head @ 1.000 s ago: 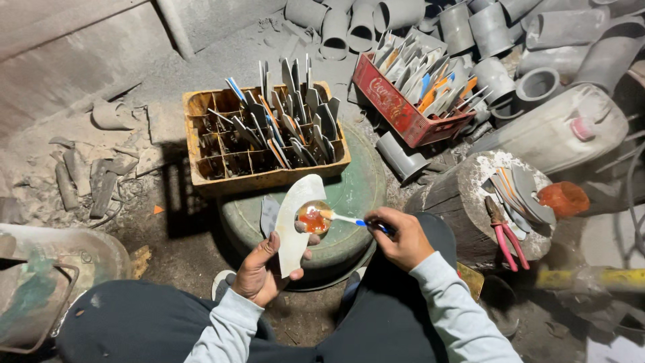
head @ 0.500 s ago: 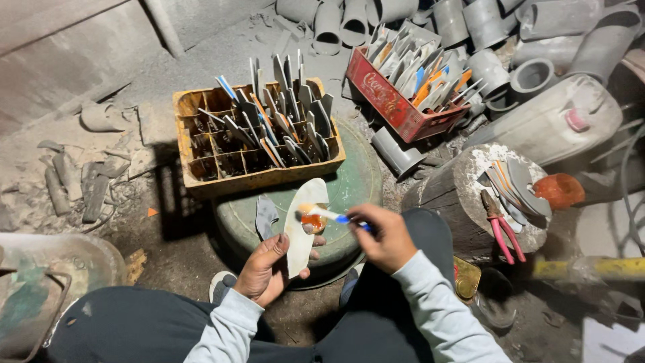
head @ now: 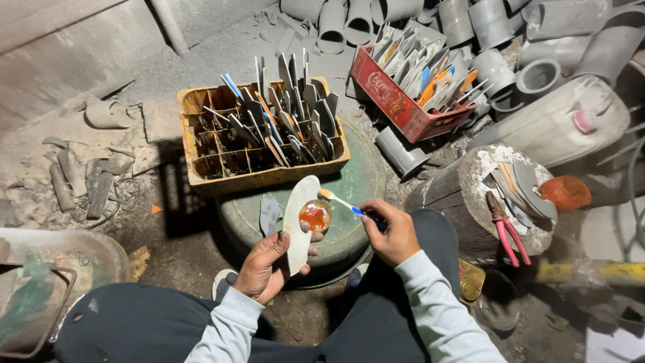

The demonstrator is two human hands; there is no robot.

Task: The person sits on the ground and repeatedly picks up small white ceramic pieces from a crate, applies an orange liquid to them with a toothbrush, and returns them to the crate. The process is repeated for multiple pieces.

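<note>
While the left hand [head: 269,265] grips a pale blade [head: 299,218] smeared orange, the right hand [head: 393,232] pinches a small brush [head: 339,199] touching it — beyond, a yellow crate [head: 201,176] and red crate [head: 376,94] hold more blades; pink pliers [head: 507,228] lie on a stump [head: 443,195].

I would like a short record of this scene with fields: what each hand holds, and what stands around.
Left hand: holds pale curved blade-shaped piece and small jar of orange liquid
Right hand: holds small brush with blue handle, tip at the jar
Ahead: yellow divided crate of blades
Behind: red crate of blades
Right: wooden stump with pink-handled pliers
</note>
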